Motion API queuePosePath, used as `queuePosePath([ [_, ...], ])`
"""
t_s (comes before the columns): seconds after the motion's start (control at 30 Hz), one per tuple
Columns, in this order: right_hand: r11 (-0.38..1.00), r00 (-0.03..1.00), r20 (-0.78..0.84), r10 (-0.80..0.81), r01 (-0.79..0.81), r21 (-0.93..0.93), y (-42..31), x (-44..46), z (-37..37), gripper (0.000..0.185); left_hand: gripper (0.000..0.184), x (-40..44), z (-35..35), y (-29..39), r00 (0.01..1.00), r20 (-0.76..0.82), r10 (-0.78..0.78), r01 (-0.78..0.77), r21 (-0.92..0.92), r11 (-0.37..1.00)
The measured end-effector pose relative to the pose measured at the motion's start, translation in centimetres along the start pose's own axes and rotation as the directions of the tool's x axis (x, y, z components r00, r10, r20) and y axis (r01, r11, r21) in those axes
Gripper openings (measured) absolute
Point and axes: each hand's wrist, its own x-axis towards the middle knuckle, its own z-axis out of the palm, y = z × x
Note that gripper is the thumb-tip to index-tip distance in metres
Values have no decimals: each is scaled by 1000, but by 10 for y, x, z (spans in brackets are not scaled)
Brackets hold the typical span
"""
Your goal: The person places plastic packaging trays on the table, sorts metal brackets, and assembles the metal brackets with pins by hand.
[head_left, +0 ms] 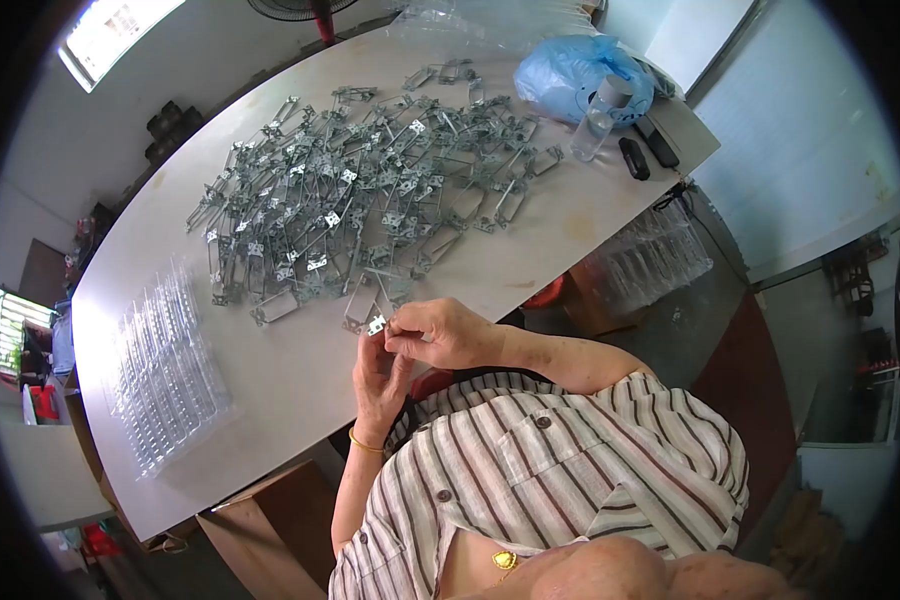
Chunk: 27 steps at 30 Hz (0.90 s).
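A small shiny metal bracket [375, 325] is pinched between the fingertips of both hands, near the table's front edge. My left hand [377, 385], with a gold bangle at the wrist, grips it from below with closed fingers. From the right, my right hand [445, 334] has thumb and fingers pressed together on the same piece. Just beyond the hands, thin wire frames reach toward a large pile of similar metal brackets with wire loops [340, 190]. Fingers partly hide the held piece, so its full shape cannot be made out.
Stacked clear plastic trays [165, 375] lie on the table [270, 385] at the left. A blue plastic bag [570, 75], a clear bottle [600, 120] and a black object [633, 158] stand or lie at the back right. More clear trays [655, 255] are beyond the right edge.
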Motion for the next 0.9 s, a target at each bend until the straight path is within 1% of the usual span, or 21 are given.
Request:
queuePosePath([
  [0.07,1000,1000,-6,-16,16,13,-2,0,0,13,44,1,5,5,1000,-8,10,-10,-35,999],
  [0.17,1000,999,30,11,-12,28,-4,0,-1,13,44,-1,5,3,1000,-13,4,-5,-98,995],
  [0.27,999,998,52,31,-33,36,-7,0,-2,14,44,-3,4,6,1000,-12,14,-15,-53,998],
  [0.37,999,999,43,12,-14,29,-6,-1,-2,14,43,-2,4,10,1000,2,-14,14,-55,998],
  [0.47,999,999,35,32,-31,-21,-9,-2,-7,15,41,-3,0,8,999,2,-35,35,31,999],
  [0.57,996,996,-67,51,-55,-66,-8,-4,-19,14,39,-1,3,12,999,-29,-45,47,69,996],
  [0.67,985,971,-238,-6,-35,-170,2,-4,-41,12,38,0,5,15,997,-44,-70,73,90,993],
  [0.7,971,958,-287,-19,-51,-235,5,-3,-53,12,39,0,5,16,997,-42,-68,72,109,991],
  [0.77,930,923,-380,-55,-92,-357,13,-1,-83,11,39,1,4,17,997,-37,-66,70,147,987],
  [0.83,858,892,-445,-72,-172,-484,22,-2,-116,9,39,1,3,14,997,-36,-65,70,147,987],
  [0.9,782,862,-490,-128,-216,-585,32,-1,-153,9,39,0,2,12,997,-35,-69,73,148,986],
])
